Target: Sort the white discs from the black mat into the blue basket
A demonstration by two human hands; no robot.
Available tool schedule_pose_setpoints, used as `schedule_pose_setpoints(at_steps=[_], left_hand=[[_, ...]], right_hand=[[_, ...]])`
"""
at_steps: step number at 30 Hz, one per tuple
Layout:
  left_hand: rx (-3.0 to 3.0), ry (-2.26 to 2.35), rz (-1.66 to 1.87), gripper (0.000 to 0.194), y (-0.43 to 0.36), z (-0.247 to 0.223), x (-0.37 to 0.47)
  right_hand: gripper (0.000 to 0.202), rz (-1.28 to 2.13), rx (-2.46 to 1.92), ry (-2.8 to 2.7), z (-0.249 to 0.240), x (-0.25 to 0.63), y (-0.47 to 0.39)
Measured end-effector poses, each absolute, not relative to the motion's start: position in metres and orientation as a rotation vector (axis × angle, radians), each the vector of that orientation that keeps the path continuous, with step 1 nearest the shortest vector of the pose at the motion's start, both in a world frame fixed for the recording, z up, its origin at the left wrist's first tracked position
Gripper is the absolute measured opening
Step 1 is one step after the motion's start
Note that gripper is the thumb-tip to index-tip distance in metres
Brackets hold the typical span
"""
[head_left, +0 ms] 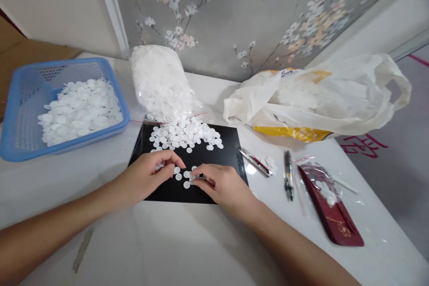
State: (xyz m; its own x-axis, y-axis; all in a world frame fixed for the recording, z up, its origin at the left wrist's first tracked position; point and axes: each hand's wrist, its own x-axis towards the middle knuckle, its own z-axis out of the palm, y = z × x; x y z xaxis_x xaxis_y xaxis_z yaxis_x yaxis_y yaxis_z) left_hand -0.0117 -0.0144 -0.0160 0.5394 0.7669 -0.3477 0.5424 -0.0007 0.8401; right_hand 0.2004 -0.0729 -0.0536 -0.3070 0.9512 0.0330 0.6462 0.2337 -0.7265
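Discs (82, 109) stocked in blue basket (85, 140), 10 o'clock; loose pile (187, 131), 12, looks left. Your left hand (147, 173) loose, right hand (225, 184) narrow; can't tell holds.

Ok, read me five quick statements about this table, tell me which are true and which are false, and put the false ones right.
1. The blue basket holds white discs. True.
2. The right hand grips the snips. False: the right hand has its fingers at a few discs, and the snips lie by the right edge of the black mat.
3. The left hand has its fingertips over the black mat. True.
4. The plastic carrier bag is left of the blue basket. False: the carrier bag lies well to its right.
5. A pile of discs lies on the far part of the mat. True.
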Motion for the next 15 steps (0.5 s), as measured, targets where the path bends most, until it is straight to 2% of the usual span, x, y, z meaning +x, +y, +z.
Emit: schedule_pose_setpoints(at_steps=[5,11,15], left_hand=[[1.585,1.012,0.253,0.028,-0.015,-0.018,-0.011],[2.070,1.038,0.273,0.020,-0.011,-0.027,-0.001],[2.364,0.870,0.381,0.027,-0.016,-0.048,0.004]], right_hand=[[0.014,0.695,-1.360,-2.166,-0.061,0.201,-0.074],[0.015,0.879,-1.446,-1.841,-0.058,0.199,-0.069],[0.018,1.186,-1.537,-1.469,-0.051,0.203,-0.065]])
